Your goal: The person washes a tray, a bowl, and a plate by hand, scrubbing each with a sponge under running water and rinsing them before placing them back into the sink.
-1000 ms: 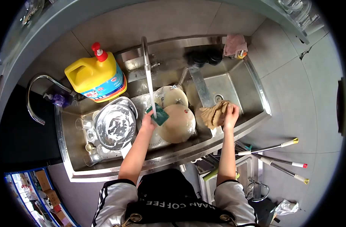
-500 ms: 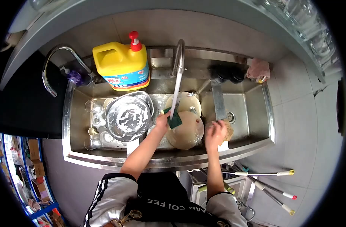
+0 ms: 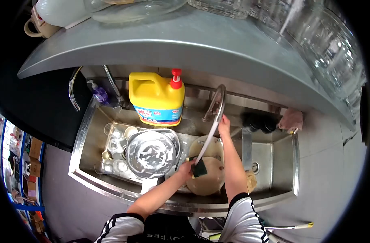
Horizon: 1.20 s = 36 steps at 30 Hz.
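My left hand (image 3: pixel 186 169) is closed on a scrubbing sponge (image 3: pixel 199 168) with a dark green face, held over the plates. Water from the faucet (image 3: pixel 220 94) runs down onto the sponge. Beside the faucet's spout, my right hand (image 3: pixel 224 127) grips at its side, where the small lever sits; the fingertips are partly hidden. Two large round plates lie overlapping in the basin, a front plate (image 3: pixel 209 184) and a back plate (image 3: pixel 211 149). To their left, a round pan (image 3: pixel 151 156) covered in white suds rests on a metal tray.
Glass cups (image 3: pixel 119 165) and small cups crowd the basin's left end. Behind the pan stands a yellow detergent jug (image 3: pixel 158 99) with a red pump. A tan cloth (image 3: pixel 251 181) lies by the right basin (image 3: pixel 270 160). A grey shelf (image 3: pixel 152 50) bearing glassware overhangs the sink.
My right hand has left the tan cloth at the divider and reached up to the faucet. My left hand still holds the sponge under the water. The view has tilted upward, showing more shelf.
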Tool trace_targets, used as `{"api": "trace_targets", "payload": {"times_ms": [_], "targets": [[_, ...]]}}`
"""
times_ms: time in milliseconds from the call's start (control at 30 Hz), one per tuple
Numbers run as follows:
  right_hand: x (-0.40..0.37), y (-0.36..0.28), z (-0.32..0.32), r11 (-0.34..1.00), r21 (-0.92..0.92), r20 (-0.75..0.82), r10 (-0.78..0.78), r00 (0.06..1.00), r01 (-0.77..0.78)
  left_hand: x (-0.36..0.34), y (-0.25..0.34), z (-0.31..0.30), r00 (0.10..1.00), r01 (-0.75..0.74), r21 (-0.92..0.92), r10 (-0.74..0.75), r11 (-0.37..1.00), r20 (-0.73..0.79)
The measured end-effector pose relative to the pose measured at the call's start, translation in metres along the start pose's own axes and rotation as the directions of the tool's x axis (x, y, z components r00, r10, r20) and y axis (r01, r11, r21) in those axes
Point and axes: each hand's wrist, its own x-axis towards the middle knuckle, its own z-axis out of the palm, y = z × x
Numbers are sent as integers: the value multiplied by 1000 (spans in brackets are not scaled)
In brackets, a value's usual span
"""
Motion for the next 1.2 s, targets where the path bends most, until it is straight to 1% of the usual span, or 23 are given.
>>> {"api": "trace_targets", "payload": {"times_ms": [33, 100, 267, 333, 367, 400, 467, 500, 567, 600, 667, 700, 767, 800, 867, 900, 967, 1000, 1067, 1100, 1133, 1167, 1200], "targets": [[0, 5, 1, 1000, 2, 8, -4, 1000, 4, -11, 4, 5, 1000, -8, -5, 8, 1000, -1], [1, 12, 0, 985, 155, 1, -74, 997, 73, -20, 13, 9, 998, 45, 3, -45, 999, 33], [12, 20, -17, 998, 10, 125, -55, 991, 54, -10, 13, -6, 999, 42, 59, -44, 997, 24], [11, 14, -26, 970, -203, 192, -95, 977, 134, -9, 10, -8, 996, 75, 19, -76, 997, 50], [19, 25, -28, 923, -290, 202, -199, 959, 252, -21, 14, 0, 996, 26, 20, -28, 999, 81], [29, 45, -26, 866, -248, 200, -392, 898, 433, -18, 13, 1, 996, 23, 14, -24, 1000, 81], [30, 56, -29, 833, -381, 204, -347, 915, 401, -15, 10, 0, 999, -20, 42, 18, 999, 40], [31, 62, -30, 834, -381, 206, -344, 916, 399, -14, 9, 0, 999, -18, 40, 17, 999, 38], [28, 58, -25, 770, -430, 173, -442, 880, 471, -11, 9, 0, 996, 41, 45, -44, 998, 71], [27, 55, -22, 773, -427, 173, -440, 881, 469, -8, 9, 0, 997, 41, 46, -44, 998, 67], [24, 46, -15, 793, -433, 52, -453, 890, 429, -3, 8, 1, 998, 37, 31, -39, 999, 57], [24, 37, -14, 796, -432, 51, -448, 893, 424, -4, 8, 3, 998, 41, 31, -42, 999, 52], [21, 11, -13, 870, -403, 100, -268, 958, 286, -17, 14, 16, 998, 8, 55, -12, 998, 57], [24, 28, -14, 789, -456, 53, -437, 898, 411, -14, 12, 13, 999, 13, 54, -16, 998, 52], [23, 10, -7, 843, -324, 30, -443, 896, 429, -9, 13, 13, 1000, 6, 82, -8, 997, 30], [22, 14, -7, 847, -326, 33, -433, 901, 419, -8, 11, 11, 998, 30, 39, -33, 999, 62], [26, 26, -6, 742, -482, 29, -518, 855, 466, -9, 11, 14, 997, 42, 31, -44, 999, 67], [29, 31, -6, 742, -485, 30, -514, 857, 462, -9, 11, 16, 996, 46, 25, -48, 999, 78], [31, 22, 0, 871, -346, 3, -370, 929, 348, -12, 16, 26, 994, 32, 29, -34, 999, 102], [29, 10, -2, 955, -230, 40, -182, 982, 186, -15, 20, 31, 994, 19, 16, -20, 1000, 109], [20, -6, -2, 956, -267, 32, -119, 992, 123, -17, 19, 33, 993, 4, 3, -5, 1000, 116], [14, -5, 1, 929, -288, -41, -254, 966, 232, -7, 18, 30, 996, -38, 21, 36, 999, 80], [3, -4, 4, 888, -319, -110, -381, 918, 331, -6, 13, 28, 997, -24, 17, 23, 1000, 70]]}}
